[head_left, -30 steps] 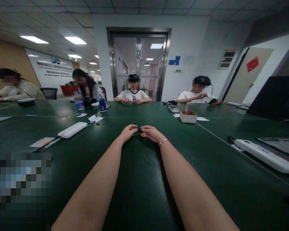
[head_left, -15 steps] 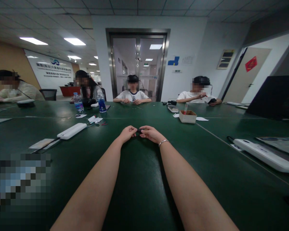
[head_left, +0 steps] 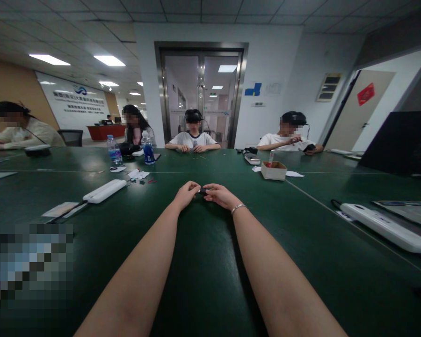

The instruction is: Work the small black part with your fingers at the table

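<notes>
Right hand [head_left: 221,194]: thumb and fingers narrowed in a pinch on a small, dark, stubby object [head_left: 203,191] with a bright, metallic-looking left end. Left hand [head_left: 187,194]: fingertips drawn close together at that bright end; whether they grip it or merely touch it cannot be told. The object lies directly between the two sets of fingertips, left of the right hand and right of the left. Its visible long axis appears to run side to side, from one hand to the other; the right hand covers more of it. A silver-coloured metal bracelet [head_left: 237,208] encircles the right wrist. Below is the dark green, smooth-topped bench [head_left: 203,262]. Farther out, to the left, lie crumpled white paper scraps [head_left: 138,174] and a long white plastic case [head_left: 105,191]; to the right stands an open cream-coloured box [head_left: 273,173]. Beyond, a co-worker in a white shirt [head_left: 192,140] sits opposite.
</notes>
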Motion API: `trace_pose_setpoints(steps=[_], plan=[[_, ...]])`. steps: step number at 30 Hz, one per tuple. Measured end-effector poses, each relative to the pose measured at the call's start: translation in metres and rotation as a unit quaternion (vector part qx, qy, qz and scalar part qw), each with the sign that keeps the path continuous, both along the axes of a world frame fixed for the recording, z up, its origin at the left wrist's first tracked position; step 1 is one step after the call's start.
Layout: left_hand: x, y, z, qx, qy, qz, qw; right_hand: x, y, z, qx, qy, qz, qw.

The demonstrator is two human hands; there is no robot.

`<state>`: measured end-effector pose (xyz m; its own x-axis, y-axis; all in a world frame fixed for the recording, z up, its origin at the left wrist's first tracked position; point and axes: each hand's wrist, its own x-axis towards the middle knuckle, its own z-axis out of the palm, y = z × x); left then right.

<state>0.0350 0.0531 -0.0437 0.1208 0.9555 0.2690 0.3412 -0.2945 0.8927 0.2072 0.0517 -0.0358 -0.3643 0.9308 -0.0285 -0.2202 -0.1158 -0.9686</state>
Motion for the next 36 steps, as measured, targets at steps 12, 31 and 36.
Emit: trace_pose_setpoints(steps=[12,31,36], plan=[[-0.0024,0.0087,-0.0061,-0.005,0.009,-0.062,0.998,0.0003,0.0009,-0.0009,0.005,0.002,0.009,1.000],[-0.0020,0.0044,-0.0003,-0.019,0.009,-0.070,0.997,-0.0003,-0.0010,0.0013,0.002,-0.004,0.006,1.000],[0.0002,0.0018,0.0023,-0.038,-0.020,-0.062,0.997,0.0000,0.0000,-0.0004,0.009,-0.003,0.004,1.000]])
